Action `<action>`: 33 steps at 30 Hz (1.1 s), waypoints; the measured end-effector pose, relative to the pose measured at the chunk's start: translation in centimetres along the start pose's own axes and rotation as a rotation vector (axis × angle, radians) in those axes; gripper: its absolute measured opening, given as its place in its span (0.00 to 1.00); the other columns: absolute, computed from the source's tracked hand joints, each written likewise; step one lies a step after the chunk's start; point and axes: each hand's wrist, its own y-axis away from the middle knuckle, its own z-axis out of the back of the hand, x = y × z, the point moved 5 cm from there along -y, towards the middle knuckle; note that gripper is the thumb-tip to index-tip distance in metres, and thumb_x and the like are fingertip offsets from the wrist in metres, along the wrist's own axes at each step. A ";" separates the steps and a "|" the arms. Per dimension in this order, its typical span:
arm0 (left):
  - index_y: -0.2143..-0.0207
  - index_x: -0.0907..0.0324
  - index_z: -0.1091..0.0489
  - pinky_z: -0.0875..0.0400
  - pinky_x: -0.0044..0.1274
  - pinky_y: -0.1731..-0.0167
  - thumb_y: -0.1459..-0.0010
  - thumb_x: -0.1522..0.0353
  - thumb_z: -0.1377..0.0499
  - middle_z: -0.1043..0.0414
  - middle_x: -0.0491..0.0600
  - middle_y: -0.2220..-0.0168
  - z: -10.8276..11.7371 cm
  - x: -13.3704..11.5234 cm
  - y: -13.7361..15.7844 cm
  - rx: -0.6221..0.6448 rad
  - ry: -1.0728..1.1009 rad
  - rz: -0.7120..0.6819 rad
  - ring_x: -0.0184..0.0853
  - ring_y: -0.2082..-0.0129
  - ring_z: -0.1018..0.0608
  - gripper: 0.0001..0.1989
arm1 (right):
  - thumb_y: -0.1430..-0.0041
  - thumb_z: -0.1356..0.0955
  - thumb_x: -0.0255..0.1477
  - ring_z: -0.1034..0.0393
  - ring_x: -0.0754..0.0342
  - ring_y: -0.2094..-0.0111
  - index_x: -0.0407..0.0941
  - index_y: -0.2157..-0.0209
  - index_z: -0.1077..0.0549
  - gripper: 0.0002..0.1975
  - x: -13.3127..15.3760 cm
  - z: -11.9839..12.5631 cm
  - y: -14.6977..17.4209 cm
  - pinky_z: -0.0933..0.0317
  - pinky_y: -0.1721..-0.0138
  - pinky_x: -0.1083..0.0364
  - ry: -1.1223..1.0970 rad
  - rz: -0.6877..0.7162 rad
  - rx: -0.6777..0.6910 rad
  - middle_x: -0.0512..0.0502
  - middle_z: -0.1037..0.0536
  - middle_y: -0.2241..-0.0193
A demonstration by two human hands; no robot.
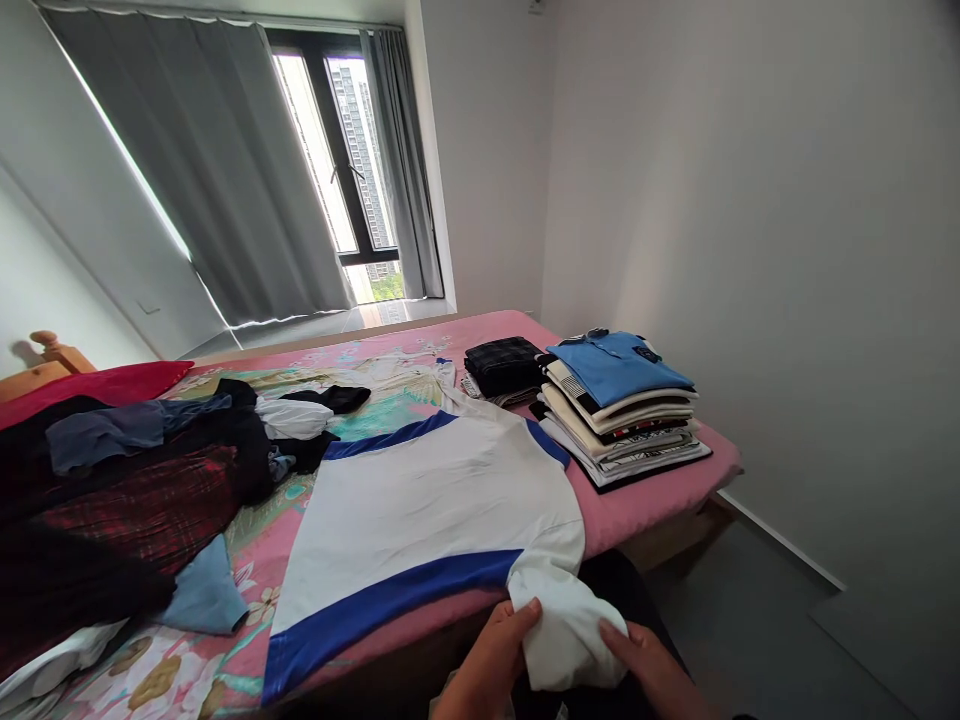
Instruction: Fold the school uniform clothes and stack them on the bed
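Observation:
A white shirt with blue side panels (420, 500) lies spread flat on the bed, its hem toward the left. Its near sleeve hangs past the bed's edge, bunched between my two hands. My left hand (499, 645) pinches the left side of that sleeve, thumb on top. On the sleeve's right side, my right hand (649, 660) grips the cloth the same way. The fingers beneath the fabric are hidden. The far sleeve stretches away across the bed, close to the folded clothes.
A tall stack of folded clothes (619, 410), a blue polo shirt on top, stands at the bed's right end. Beside it sits a folded dark checked garment (504, 365). Loose clothes (135, 490) are heaped at left. The pink floral bed (517, 325) stands near a curtained window.

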 end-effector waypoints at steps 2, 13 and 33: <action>0.58 0.66 0.27 0.34 0.25 0.63 0.48 0.57 0.40 0.24 0.56 0.66 -0.5 -0.1 0.5 0.009 0.085 0.005 0.38 0.66 0.24 0.23 | 0.48 0.34 0.49 0.29 0.48 0.67 0.41 0.64 0.22 0.25 1.6 -0.2 0.7 0.38 0.65 0.53 -0.089 0.015 0.036 0.43 0.21 0.69; 0.71 0.67 0.24 0.40 0.21 0.71 0.54 0.50 0.38 0.28 0.49 0.77 -2.4 -2.3 2.3 -0.031 -0.259 -0.079 0.30 0.74 0.32 0.26 | 0.46 0.34 0.45 0.28 0.47 0.62 0.42 0.59 0.25 0.22 6.0 -1.3 0.9 0.36 0.60 0.51 -0.365 -0.017 0.037 0.43 0.22 0.64; 0.72 0.66 0.25 0.39 0.22 0.69 0.53 0.52 0.38 0.29 0.49 0.77 -4.4 -4.4 2.3 0.018 -0.298 -0.116 0.31 0.74 0.31 0.24 | 0.48 0.32 0.45 0.27 0.47 0.64 0.45 0.46 0.34 0.30 7.0 -1.7 1.6 0.34 0.63 0.51 -0.423 -0.016 -0.070 0.42 0.22 0.62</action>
